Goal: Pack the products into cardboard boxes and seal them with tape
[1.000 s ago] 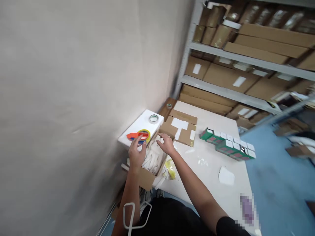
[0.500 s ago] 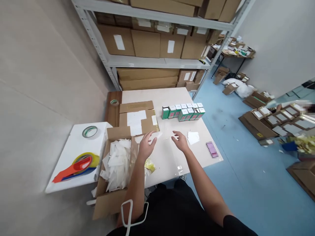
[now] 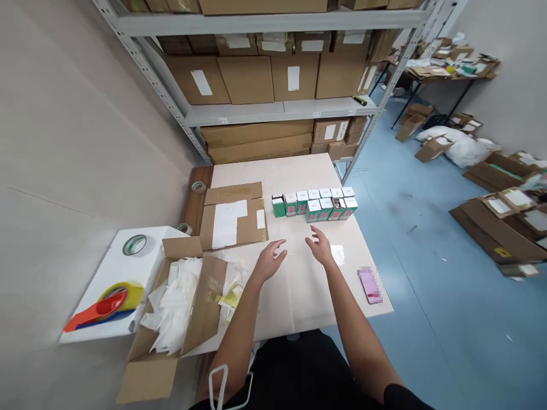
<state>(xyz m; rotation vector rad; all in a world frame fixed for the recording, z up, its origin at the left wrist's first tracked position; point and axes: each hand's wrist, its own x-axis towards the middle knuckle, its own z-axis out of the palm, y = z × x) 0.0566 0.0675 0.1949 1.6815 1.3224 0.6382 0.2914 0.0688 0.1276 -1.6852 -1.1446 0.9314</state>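
Left hand (image 3: pixel 268 263) and right hand (image 3: pixel 319 248) hover loosely open, holding nothing, right of the flat carton (image 3: pixel 251 225) — seemingly a reach; grasping the green-and-white boxes (image 3: pixel 313 208), also right of it, calls for stretching forward.

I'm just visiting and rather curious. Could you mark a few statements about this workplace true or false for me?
1. The person is gripping a box with both hands. False: the left hand and right hand are empty, apart from each other, fingers spread.

2. Small boxes with green sides and white tops stand on the table. True.

3. The red tape dispenser lies inside the open carton. False: the tape dispenser lies on the white stand beside it.

4. The open carton contains white pieces. True.

5. The small boxes form a single row. False: there are two rows, the front one shorter.
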